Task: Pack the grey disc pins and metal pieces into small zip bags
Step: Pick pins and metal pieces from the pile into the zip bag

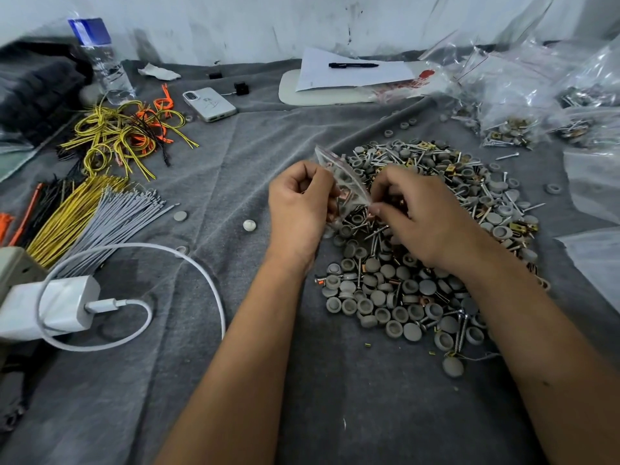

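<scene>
zip bag (345, 182) contents blurred, perhaps copper | power strip (13, 266) cut by left edge

- There is one view only, from a wide-angle camera worn on the person's head.
- It looks forward and down over both forearms onto the worktop (235, 156), which is covered with grey cloth.
- The left hand (298, 203) and right hand (426, 213) sit near the middle of the frame, close to the lens.
- The far wall (235, 25) runs across the top edge, curved by the lens.
- No second view shares the scene.
</scene>
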`<state>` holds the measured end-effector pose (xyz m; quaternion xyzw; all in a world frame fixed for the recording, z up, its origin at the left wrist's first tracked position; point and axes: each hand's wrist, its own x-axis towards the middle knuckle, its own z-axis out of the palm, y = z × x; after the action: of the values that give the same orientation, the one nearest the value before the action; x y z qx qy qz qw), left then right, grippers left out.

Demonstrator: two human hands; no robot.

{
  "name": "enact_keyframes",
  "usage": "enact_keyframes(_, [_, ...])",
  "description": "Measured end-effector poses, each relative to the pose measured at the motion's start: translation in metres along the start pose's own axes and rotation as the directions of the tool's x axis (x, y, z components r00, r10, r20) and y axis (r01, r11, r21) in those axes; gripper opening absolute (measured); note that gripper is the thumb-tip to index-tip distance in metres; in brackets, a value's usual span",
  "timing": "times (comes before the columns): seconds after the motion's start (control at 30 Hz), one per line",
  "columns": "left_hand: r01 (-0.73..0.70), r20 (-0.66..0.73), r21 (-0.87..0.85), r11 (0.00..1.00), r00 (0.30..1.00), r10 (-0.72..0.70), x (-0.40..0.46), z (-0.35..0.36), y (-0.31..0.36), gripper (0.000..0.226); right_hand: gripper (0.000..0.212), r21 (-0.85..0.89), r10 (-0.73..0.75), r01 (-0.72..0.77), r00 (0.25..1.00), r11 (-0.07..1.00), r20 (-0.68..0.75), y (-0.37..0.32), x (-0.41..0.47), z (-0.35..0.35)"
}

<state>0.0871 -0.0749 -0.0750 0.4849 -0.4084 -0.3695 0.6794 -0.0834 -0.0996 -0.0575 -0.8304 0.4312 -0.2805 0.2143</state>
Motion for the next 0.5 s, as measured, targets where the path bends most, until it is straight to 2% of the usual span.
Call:
enact_keyframes(0.13, [-0.008, -0.011, 0.075, 0.997, 1.0, 0.009, -0.0006, 0.0004, 0.0002, 0.017, 0.017, 0.204, 0.08, -0.028, 0.965, 0.979, -0.251, 0.001, 0.0012, -0.0016])
enact_keyframes(0.23, [-0.023, 0.014, 0.161, 0.987, 1.0, 0.021, -0.0029, 0.0038, 0.0, 0.016, 0.024, 0.307, 0.099, 0.022, 0.923, 0.951, -0.372, -0.0025, 0.0002, -0.0021])
enact_keyframes(0.37, [-0.078, 0.042, 0.279, 0.957, 0.997, 0.069, -0.0062, 0.0089, -0.0003, 0.017, 0.016, 0.253, 0.071, 0.041, 0.906, 0.966, -0.417, -0.0042, 0.0013, 0.0033])
enact_keyframes(0.5, [-0.145, -0.017, 0.441, 0.886, 0.985, 0.17, -0.0057, 0.0067, -0.005, 0.015, 0.013, 0.241, 0.122, -0.004, 0.871, 0.971, -0.476, 0.0009, 0.0031, 0.0037])
